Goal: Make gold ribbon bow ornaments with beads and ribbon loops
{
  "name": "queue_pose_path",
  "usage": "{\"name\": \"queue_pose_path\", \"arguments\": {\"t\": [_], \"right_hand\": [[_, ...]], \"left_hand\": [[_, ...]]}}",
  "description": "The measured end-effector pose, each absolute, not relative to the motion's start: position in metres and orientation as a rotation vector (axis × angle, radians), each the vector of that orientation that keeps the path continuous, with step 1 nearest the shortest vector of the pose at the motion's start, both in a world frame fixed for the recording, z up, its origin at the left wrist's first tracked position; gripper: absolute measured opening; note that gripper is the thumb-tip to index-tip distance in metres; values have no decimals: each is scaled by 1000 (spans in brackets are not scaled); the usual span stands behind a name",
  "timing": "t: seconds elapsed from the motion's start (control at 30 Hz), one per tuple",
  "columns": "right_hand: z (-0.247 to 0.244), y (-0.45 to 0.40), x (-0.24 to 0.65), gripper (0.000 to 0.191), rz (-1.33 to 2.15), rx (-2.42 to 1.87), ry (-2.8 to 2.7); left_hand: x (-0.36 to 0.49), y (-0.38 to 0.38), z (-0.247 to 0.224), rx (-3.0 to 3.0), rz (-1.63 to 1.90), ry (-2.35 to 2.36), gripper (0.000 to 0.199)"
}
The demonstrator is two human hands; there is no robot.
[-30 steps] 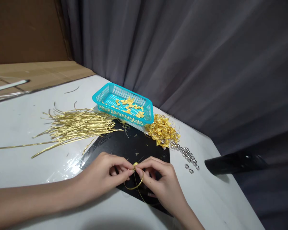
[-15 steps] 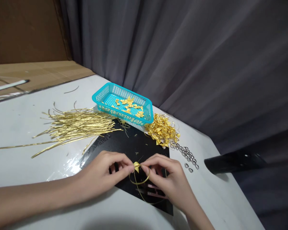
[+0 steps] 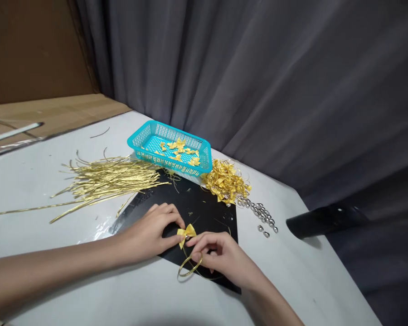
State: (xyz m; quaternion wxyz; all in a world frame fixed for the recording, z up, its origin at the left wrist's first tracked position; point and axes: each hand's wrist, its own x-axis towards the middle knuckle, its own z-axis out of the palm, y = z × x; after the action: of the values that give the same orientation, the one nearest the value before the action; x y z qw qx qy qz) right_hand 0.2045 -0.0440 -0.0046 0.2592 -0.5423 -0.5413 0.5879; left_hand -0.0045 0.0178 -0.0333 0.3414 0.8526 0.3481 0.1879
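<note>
My left hand (image 3: 159,228) pinches the left side of a yellow ribbon bow (image 3: 189,231) between thumb and fingertips, just above a black mat (image 3: 197,203). A small silver bead seems to sit at the bow's middle. My right hand (image 3: 221,256) is closed on a gold cord (image 3: 187,271), which hangs below the fingers in a loop; a thinner end trails over the mat. The right index fingertip is close to the bow's lower right edge; whether it touches cannot be made out.
A turquoise basket (image 3: 170,165) holding several yellow bows stands at the back. Left of it lies a bundle of gold cords (image 3: 112,179); right of it, a heap of yellow bows (image 3: 226,181) and silver beads (image 3: 263,213). A black cylindrical object (image 3: 323,222) is at the table's right.
The bow has turned and now shows its spread loops. My right hand has shifted down and left from the bow, and the cord loop hangs lower.
</note>
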Motion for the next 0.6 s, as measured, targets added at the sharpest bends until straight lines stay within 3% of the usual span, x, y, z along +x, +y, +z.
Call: {"name": "queue_pose_path", "arguments": {"t": [0.17, 0.33, 0.6], "right_hand": [[0, -48, 196, 27, 1872, -1417, -1353], [12, -49, 204, 21, 2081, -1224, -1242], [41, -25, 237, 11, 1632, -1420, -1354]], "left_hand": [[-1, 16, -27, 2203, 486, 887, 10], [0, 19, -13, 1887, 385, 846, 17], [9, 17, -8, 1217, 164, 733, 25]]}}
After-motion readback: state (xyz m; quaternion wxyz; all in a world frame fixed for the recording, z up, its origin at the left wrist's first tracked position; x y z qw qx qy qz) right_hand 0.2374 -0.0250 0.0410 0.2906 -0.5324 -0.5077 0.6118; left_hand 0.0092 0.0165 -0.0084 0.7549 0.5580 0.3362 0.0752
